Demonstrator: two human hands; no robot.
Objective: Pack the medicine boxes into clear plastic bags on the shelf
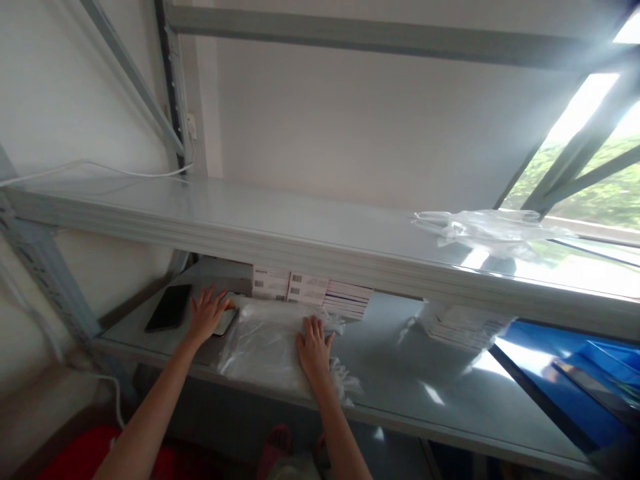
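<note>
Flat pile of clear, crinkled plastic bags (267,347) on a grey lower shelf (405,390), in front of white printed boxes (307,289).
The right hand (315,347) rests palm-down and unclenched on the pile's right side; the left hand (204,316), fingers spread and released, is at a pale, dark-edged rectangular object (226,324) between the pile and a black rectangular slab (170,308).

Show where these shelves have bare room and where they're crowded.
Bare: upper shelf between white cable and clear plastic; lower shelf between plastic bags and wrapped bundle. Crowded: lower shelf's left half, with black slab, left hand, right hand, bags and barcoded stacks.
</note>
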